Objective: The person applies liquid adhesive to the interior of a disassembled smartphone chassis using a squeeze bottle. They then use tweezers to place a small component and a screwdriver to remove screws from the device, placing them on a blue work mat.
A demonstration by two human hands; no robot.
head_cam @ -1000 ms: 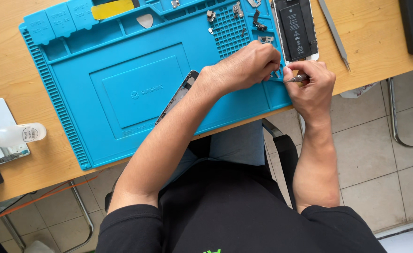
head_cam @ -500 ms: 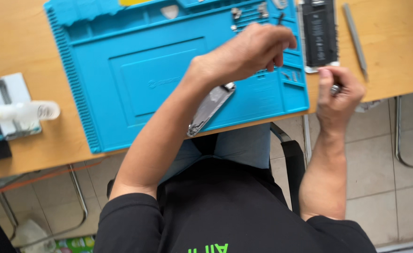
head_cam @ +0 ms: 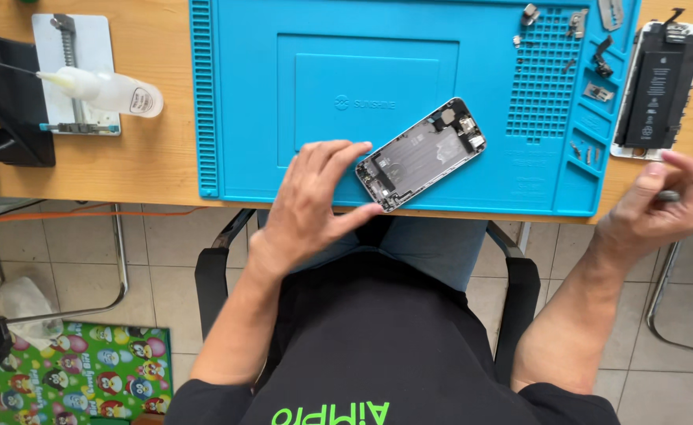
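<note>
An opened silver phone body [head_cam: 421,153] lies face down and tilted on the blue work mat [head_cam: 244,110] near its front edge. My left hand [head_cam: 315,197] rests at the phone's lower left end, fingers spread, thumb touching its corner. My right hand [head_cam: 657,208] hovers off the mat's right front corner, pinching a small dark tool [head_cam: 667,196]. The phone's screen panel with a black battery [head_cam: 659,90] lies to the right of the mat.
Several small metal parts and screws [head_cam: 590,63] sit in the mat's right compartments. A white squeeze bottle [head_cam: 106,90] lies on a metal plate at left, beside a black object [head_cam: 8,102]. A metal strip lies at the table's right edge.
My left hand has pulled back from the mat's far right parts area to the phone's near end. My right hand moved slightly right and down. The camera view shifted so the phone is uncovered.
</note>
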